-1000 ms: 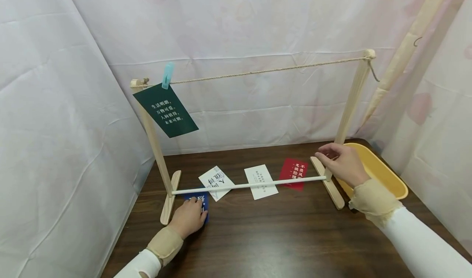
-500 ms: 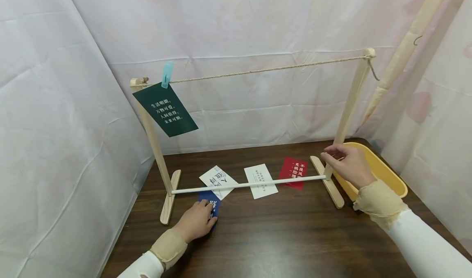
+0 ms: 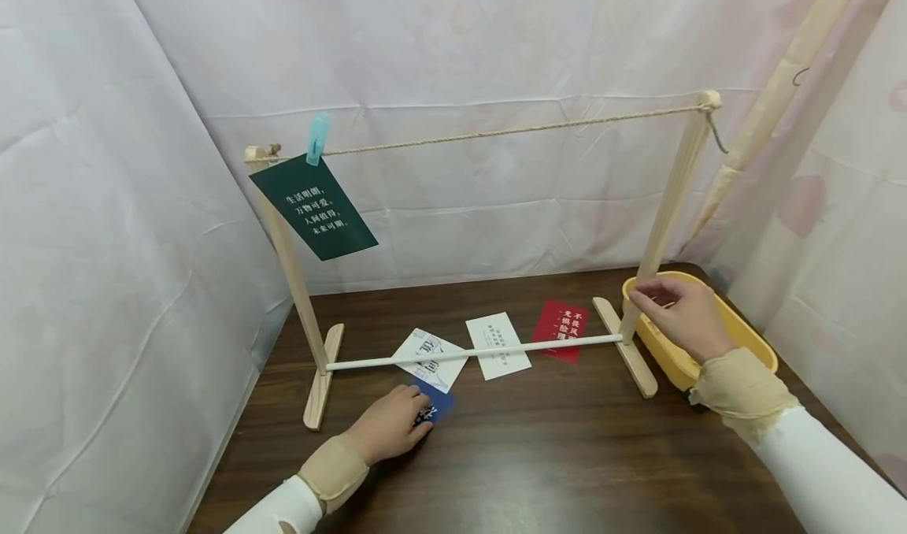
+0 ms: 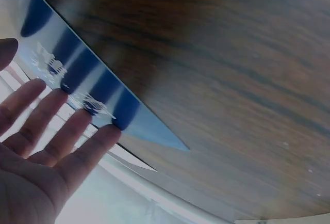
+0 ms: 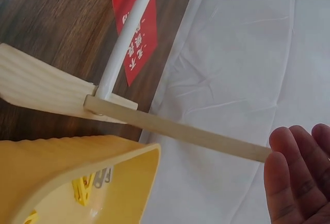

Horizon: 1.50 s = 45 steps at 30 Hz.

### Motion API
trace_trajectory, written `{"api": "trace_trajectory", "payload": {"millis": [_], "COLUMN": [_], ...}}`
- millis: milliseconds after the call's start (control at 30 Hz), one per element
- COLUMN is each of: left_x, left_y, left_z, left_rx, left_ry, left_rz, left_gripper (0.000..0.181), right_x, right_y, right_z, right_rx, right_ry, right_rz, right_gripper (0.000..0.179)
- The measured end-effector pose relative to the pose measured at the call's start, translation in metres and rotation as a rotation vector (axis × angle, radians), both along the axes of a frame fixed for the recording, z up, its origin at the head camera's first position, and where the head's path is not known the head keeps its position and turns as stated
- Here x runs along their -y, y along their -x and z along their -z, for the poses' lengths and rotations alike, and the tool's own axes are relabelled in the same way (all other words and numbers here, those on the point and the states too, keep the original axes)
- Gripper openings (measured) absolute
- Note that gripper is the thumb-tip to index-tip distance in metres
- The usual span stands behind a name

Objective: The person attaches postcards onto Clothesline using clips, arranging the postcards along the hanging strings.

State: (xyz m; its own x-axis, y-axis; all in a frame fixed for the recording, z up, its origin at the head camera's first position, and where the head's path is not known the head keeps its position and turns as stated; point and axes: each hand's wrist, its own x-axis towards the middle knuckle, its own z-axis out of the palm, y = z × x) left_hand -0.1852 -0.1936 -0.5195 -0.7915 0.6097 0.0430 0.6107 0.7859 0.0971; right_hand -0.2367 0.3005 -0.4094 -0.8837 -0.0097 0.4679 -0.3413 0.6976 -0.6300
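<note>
The fingertips of my left hand (image 3: 391, 424) press on a dark blue card (image 3: 438, 404) lying on the table, in front of the rack's white rod. Beyond it, tilted under the rod, lies a white card (image 3: 428, 365) with large characters, its lower corner meeting the blue card's far edge. In the left wrist view the fingers (image 4: 95, 144) stretch across the blue card (image 4: 116, 97), thumb apart. My right hand (image 3: 680, 313) hovers over the yellow basin (image 3: 768, 357) by the right wooden post (image 3: 673, 191), fingers loosely bent, nothing visible in them.
A green card (image 3: 319, 211) hangs on the rope (image 3: 496, 134) by a light blue clothespin (image 3: 317, 139). Another white card (image 3: 499, 365) and a red card (image 3: 560, 325) lie under the rod (image 3: 496, 351). Yellow and grey clothespins (image 5: 82, 190) are in the basin. Cloth curtains enclose the table.
My left hand has slid the blue card to the right, and the neighbouring white card has turned and shifted right. My right hand has drifted slightly right, over the basin.
</note>
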Motion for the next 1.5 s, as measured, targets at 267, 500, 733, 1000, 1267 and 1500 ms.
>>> {"api": "trace_trajectory", "payload": {"millis": [267,500,733,1000,1267,1500], "left_x": [-0.004,-0.004,-0.005,-0.007,-0.005,0.002], "left_y": [0.006,0.007,0.006,0.004,0.008,0.013], "left_z": [0.001,-0.006,-0.014,-0.02,-0.022,-0.017], "left_rx": [0.054,0.1,0.157,0.144,0.18,0.248], "left_ry": [-0.021,-0.007,0.055,0.076,0.054,-0.008], "left_rz": [0.116,-0.022,-0.151,-0.131,-0.13,-0.15], "left_gripper": [0.018,0.064,0.093,0.087,0.088,0.094], "right_x": [-0.006,-0.015,-0.03,-0.046,-0.056,-0.065], "right_y": [-0.001,-0.001,-0.002,0.002,0.006,0.013], "right_z": [0.003,0.002,0.001,0.001,-0.001,0.0], "right_rx": [0.008,0.004,0.05,0.092,0.136,0.147], "right_ry": [0.01,0.011,-0.032,-0.096,-0.154,-0.208], "right_rz": [0.018,0.045,0.096,0.121,0.121,0.109], "right_gripper": [0.013,0.017,0.026,0.033,0.036,0.032]}}
